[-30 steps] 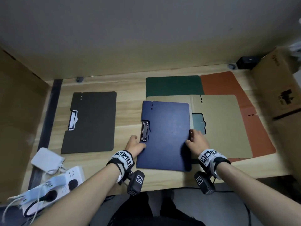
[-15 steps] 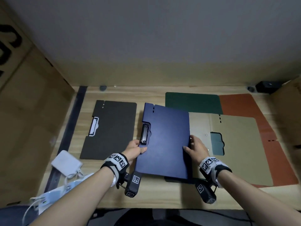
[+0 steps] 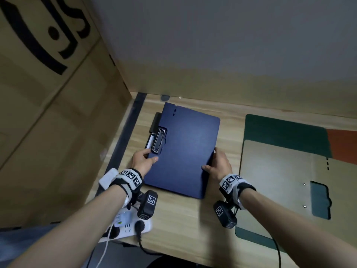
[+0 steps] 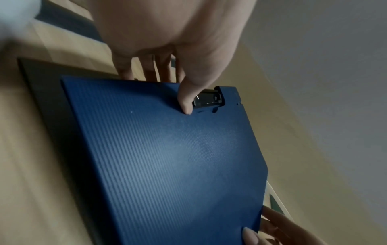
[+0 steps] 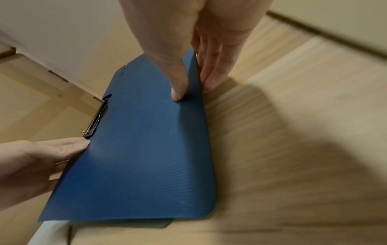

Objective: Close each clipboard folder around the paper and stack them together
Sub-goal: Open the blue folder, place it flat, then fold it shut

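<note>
Closed navy blue clipboard folder [image 3: 183, 151] held at both side edges over the left part of the wooden tabletop [image 3: 185, 219]. Left hand [image 3: 144, 161] grips the clip-side edge, thumb on the cover just below the black metal clip [image 3: 158, 140], fingers curled under the edge (left wrist view). Right hand [image 3: 220, 167] pinches the opposite long edge, thumb on top, fingers underneath (right wrist view). A dark charcoal clipboard folder [image 3: 154, 122] lies directly beneath the blue one; only a strip shows at the left edge, plus a sliver of white by its clip. Whether the blue folder already rests flat on it or is held slightly above, cannot tell; the edges are not square, the blue sits offset to the right. Judgement on progress: two folders read as closed, and the second is being seated on the first, so the stack is begun. Left to do: a khaki clipboard folder [image 3: 289, 180] lies open and flat at right, on top of a dark green folder [image 3: 280, 132], with an orange-red folder [image 3: 343, 144] at the far right edge; their state is mostly hidden. No paper visible in the khaki one from here. White power strip [image 3: 127, 227] sits at the near-left tabletop edge.
</note>
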